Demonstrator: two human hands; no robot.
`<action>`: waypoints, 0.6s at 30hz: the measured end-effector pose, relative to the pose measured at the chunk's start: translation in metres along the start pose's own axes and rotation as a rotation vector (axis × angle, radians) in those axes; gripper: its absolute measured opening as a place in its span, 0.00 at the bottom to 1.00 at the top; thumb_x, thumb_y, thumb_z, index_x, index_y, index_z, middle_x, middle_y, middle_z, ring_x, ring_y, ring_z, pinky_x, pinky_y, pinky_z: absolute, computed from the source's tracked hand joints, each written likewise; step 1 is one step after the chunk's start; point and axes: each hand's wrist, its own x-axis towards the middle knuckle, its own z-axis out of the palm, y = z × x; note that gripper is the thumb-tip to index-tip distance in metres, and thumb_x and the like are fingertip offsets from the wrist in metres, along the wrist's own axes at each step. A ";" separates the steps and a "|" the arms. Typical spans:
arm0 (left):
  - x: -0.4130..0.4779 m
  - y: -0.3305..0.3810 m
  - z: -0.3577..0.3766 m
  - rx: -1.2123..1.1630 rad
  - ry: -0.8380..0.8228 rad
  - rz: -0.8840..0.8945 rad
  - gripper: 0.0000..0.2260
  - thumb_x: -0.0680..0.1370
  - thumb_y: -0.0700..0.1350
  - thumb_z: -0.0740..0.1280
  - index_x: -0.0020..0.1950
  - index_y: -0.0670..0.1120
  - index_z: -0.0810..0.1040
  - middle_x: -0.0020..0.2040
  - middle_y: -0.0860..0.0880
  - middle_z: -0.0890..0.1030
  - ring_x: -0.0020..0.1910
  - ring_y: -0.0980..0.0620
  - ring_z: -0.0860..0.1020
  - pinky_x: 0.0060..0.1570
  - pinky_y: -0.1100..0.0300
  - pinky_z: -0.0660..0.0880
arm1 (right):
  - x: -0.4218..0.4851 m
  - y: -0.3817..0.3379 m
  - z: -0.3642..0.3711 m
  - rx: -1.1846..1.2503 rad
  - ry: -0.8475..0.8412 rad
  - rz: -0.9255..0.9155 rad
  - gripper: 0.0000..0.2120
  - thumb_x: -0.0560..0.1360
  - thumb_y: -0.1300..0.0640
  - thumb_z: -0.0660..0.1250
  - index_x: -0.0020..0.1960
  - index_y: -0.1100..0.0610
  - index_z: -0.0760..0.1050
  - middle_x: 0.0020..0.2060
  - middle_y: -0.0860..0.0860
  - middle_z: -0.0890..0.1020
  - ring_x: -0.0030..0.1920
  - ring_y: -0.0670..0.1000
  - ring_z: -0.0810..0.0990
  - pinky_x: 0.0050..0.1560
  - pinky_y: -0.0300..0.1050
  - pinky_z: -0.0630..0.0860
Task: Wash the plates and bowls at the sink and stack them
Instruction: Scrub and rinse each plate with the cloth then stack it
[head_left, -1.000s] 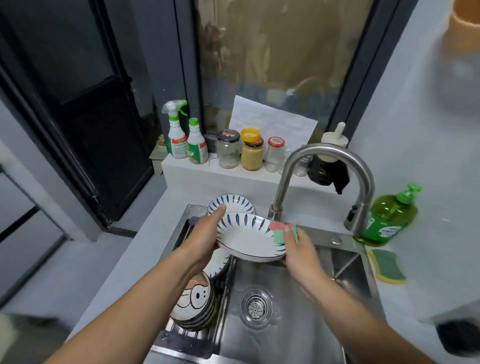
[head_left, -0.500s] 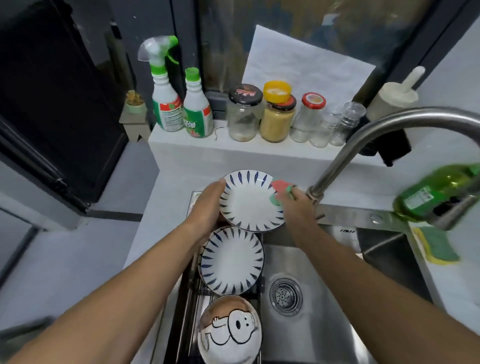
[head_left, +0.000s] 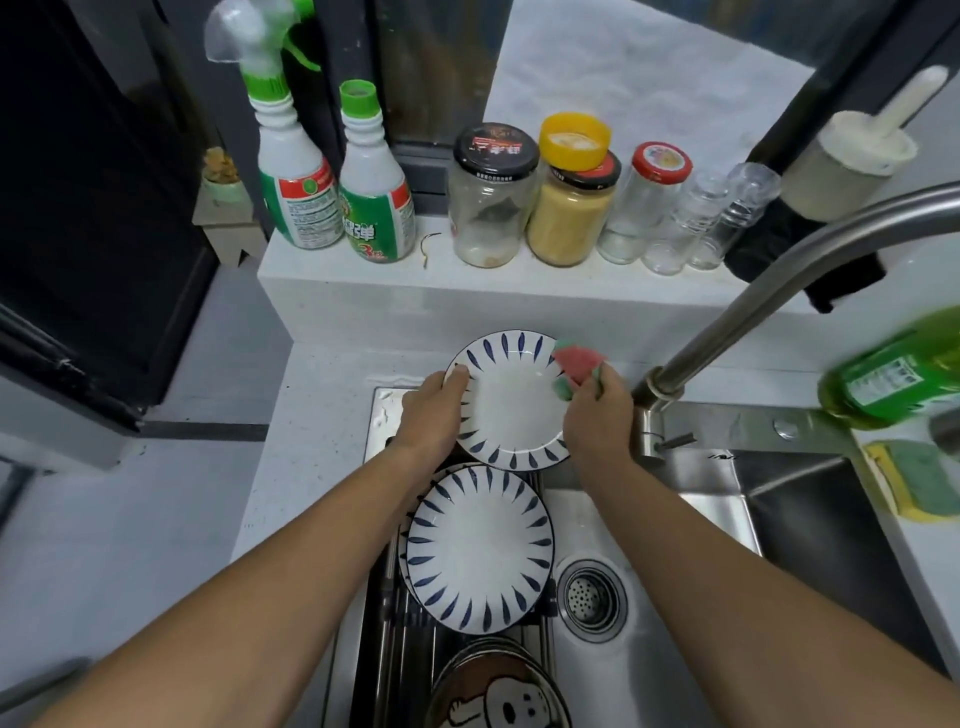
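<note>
Left hand (head_left: 431, 415) grips striped plate (head_left: 514, 410) by rim — thumb on top, fingers hidden beneath; right hand (head_left: 597, 421) pinches sponge (head_left: 574, 366) against it. Cartoon bowl (head_left: 498, 696) cut off below.

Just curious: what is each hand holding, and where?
The left hand grips the plate by its left rim; the right hand pinches a red-green sponge against its right rim.

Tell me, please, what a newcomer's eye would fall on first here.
First, the blue-patterned plate held over the back-left corner of the sink: the left hand grips its rim and the right hand presses a pink-and-green sponge to its far right edge. Next, a matching plate on the rack just nearer, and the row of jars on the ledge behind.
</note>
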 end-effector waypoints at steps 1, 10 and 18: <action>0.002 0.002 0.000 -0.001 0.001 0.008 0.27 0.69 0.71 0.57 0.59 0.58 0.80 0.69 0.48 0.77 0.63 0.47 0.79 0.68 0.42 0.73 | 0.001 0.002 0.004 -0.003 0.004 -0.007 0.14 0.83 0.60 0.54 0.62 0.60 0.75 0.54 0.56 0.83 0.55 0.56 0.83 0.62 0.55 0.78; 0.001 0.001 0.000 0.011 0.014 0.102 0.22 0.75 0.63 0.57 0.61 0.53 0.79 0.65 0.46 0.77 0.61 0.47 0.78 0.66 0.44 0.75 | 0.000 0.012 0.019 -0.128 0.099 -0.097 0.20 0.81 0.58 0.51 0.68 0.58 0.73 0.61 0.53 0.79 0.62 0.55 0.78 0.65 0.56 0.75; 0.009 -0.004 0.003 0.110 0.031 0.017 0.33 0.67 0.75 0.52 0.66 0.62 0.76 0.74 0.49 0.66 0.69 0.42 0.73 0.72 0.40 0.68 | 0.002 0.012 0.017 -0.141 0.196 -0.131 0.21 0.79 0.55 0.49 0.65 0.57 0.74 0.55 0.57 0.81 0.58 0.59 0.78 0.62 0.60 0.75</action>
